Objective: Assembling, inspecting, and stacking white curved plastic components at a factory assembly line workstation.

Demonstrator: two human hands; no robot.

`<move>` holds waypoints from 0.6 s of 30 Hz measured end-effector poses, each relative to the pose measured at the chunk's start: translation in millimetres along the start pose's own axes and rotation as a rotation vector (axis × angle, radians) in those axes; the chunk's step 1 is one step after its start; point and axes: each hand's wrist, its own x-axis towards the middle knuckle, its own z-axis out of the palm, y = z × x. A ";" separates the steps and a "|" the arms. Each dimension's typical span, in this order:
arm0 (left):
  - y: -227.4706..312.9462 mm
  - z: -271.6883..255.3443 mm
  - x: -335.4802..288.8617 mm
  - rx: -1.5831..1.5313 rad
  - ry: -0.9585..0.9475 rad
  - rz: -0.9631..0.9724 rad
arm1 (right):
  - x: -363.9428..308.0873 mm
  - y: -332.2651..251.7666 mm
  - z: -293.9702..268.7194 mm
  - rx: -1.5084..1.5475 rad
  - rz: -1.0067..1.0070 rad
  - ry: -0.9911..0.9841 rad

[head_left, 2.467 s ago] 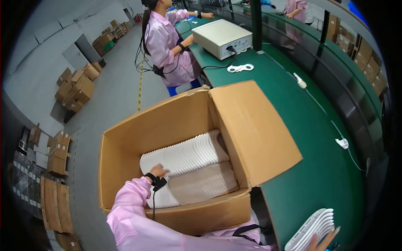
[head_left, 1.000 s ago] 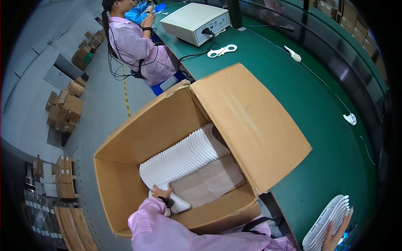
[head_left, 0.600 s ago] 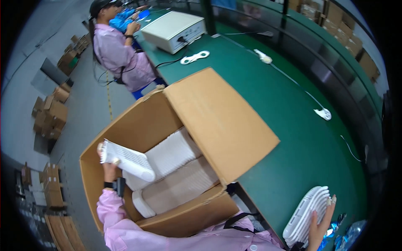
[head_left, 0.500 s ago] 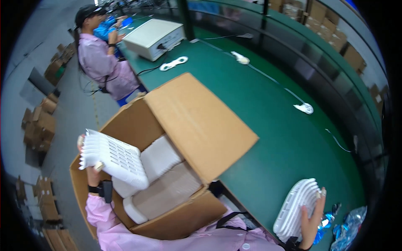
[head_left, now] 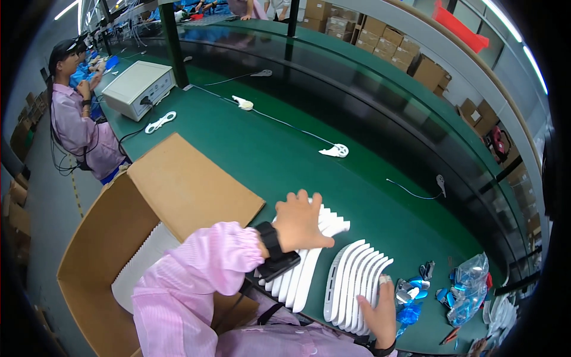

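Note:
Two stacks of nested white plastic covers lie side by side on the green table. My left hand reaches across my front over the left stack of covers, its fingers spread and thumb apart; the hand and wrist strap hide part of that stack. My right hand is at the right edge of the other stack of covers, thumb against it and fingers apart. An open cardboard box stands to the left, with a white wrapped layer inside, partly behind my left sleeve.
Blue and silver wrapped bits and a clear plastic bag lie right of the stacks. Small white parts with cords are spread along the table. A beige instrument case stands far left, near a person in pink.
My left hand has moved right from over the box to the table, and its stack of covers now lies beside the other one. The view has swung to the right.

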 end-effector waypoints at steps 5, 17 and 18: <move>40.7 49.6 22.7 0.174 0.014 0.000 | -4.1 9.7 11.0 0.006 0.015 0.077; -62.6 -23.3 -51.8 -0.457 0.420 0.076 | 14.1 13.8 27.8 -0.077 -0.009 0.142; -91.9 -30.1 -77.2 -0.447 0.452 0.089 | 14.6 32.6 30.8 -0.088 -0.048 0.143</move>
